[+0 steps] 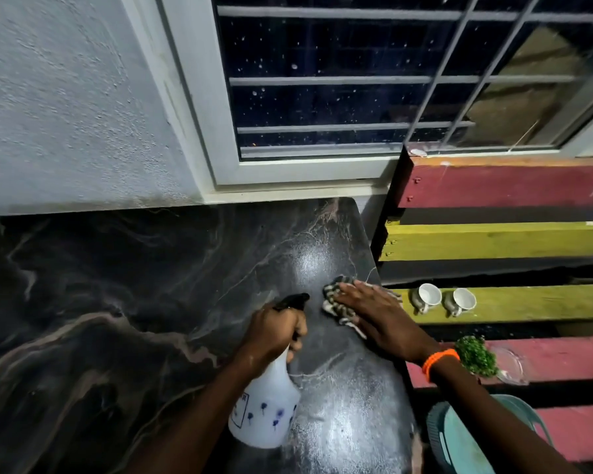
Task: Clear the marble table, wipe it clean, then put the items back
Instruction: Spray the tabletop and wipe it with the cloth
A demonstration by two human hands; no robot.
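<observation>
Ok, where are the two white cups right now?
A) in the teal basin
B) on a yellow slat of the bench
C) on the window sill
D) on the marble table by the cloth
B: both white cups lie tipped on the yellow slat of the painted bench, off the marble table.

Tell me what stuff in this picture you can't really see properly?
- Striped cloth: head view, mostly under the right hand; its full shape is hidden.
- Spray bottle: its neck and trigger are covered by the left hand; the label is cut off by the forearm.
- Teal basket: cut by the bottom edge and crossed by the right arm.
- Two cups: lying on their sides, too small to read any pattern.
</observation>
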